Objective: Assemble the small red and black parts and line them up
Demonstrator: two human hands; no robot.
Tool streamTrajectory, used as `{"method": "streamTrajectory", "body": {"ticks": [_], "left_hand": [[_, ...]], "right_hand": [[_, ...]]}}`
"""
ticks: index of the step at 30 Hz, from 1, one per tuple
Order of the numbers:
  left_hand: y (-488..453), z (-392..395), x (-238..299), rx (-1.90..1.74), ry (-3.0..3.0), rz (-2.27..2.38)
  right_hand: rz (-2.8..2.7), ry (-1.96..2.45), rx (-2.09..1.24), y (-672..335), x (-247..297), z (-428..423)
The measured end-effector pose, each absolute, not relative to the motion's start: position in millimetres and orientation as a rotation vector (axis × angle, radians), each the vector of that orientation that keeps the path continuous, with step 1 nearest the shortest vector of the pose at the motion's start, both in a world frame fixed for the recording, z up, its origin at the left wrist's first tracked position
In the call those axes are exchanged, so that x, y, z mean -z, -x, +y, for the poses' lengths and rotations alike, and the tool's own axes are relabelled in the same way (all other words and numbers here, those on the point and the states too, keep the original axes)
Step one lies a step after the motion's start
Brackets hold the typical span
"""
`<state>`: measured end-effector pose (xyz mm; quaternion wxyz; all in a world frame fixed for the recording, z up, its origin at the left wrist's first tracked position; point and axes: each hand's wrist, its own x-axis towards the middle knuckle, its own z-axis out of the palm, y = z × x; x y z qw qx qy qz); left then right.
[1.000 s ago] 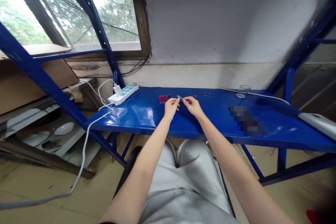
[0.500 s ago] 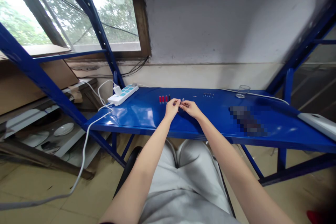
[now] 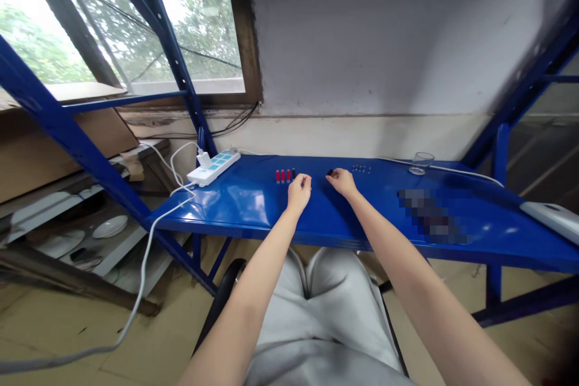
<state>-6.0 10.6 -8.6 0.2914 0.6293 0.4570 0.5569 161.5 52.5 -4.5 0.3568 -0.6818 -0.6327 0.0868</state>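
Observation:
My left hand [image 3: 299,193] is closed in a pinch over the blue table, just right of a short row of small upright cylinders. A small dark bit shows at its fingertips, too small to name. The row has three red cylinders [image 3: 283,176] with pale lower ends and a dark cylinder [image 3: 294,173] at its right end. My right hand [image 3: 344,182] is apart from the left, its fingers closed around a small dark piece [image 3: 330,173] at the tabletop. To its right stand several tiny metallic pieces [image 3: 362,169] in a line.
A white power strip [image 3: 213,167] with a plugged-in charger lies at the left of the blue table [image 3: 244,208]. On the right are a clear glass [image 3: 421,163], a blurred-out dark object [image 3: 432,215] and a white device [image 3: 554,217]. A white cable runs along the back edge.
My hands were together at the fingertips and have come apart. The right hand has moved right to a small dark piece; the left has stayed nearly in place. The view has shifted slightly.

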Motion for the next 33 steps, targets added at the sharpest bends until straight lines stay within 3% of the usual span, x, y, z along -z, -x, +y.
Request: {"method": "streamTrajectory", "body": {"ticks": [10,22,33], "left_hand": [[6,10,11,-1.486,-1.796,1.235],[8,13,12,-1.565,-1.666,1.188],[15,16,3,-1.721,-0.983,1.137]], "right_hand": [[-1.789,1.975,-0.172,-173,9,84],[-1.789,1.932,-0.379,-183,4,90],[-1.727,1.963,-0.605,-188,-4,91]]}}
